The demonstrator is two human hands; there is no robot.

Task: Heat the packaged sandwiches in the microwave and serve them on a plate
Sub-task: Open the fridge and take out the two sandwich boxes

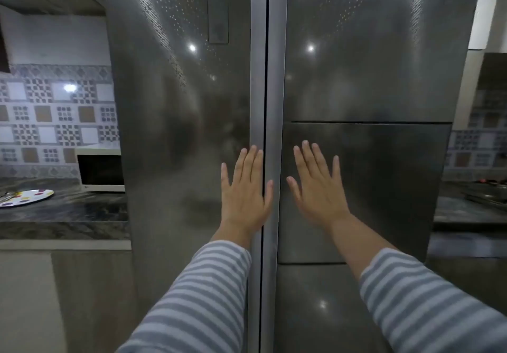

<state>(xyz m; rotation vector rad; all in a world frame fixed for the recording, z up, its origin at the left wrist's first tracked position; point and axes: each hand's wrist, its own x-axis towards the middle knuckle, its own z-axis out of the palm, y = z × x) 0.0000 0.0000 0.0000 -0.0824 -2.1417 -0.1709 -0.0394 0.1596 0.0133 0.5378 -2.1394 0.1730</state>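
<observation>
Two hands, left [245, 188] and right [318, 185], spread flat on the shut fridge [356, 64]; no sandwiches visible. Microwave [100, 170] and plate [30, 198] wait on the desk [68, 210]: task barely begun.

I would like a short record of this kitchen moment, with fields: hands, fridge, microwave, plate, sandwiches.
left hand: left hand open, fingers straight, in front of the fridge's left door, beside the centre seam
right hand: right hand open, over the panel in the right door
fridge: both doors closed
microwave: white microwave on the counter, left of the fridge, door closed
plate: spotted plate on the same counter
sandwiches: none visible
</observation>
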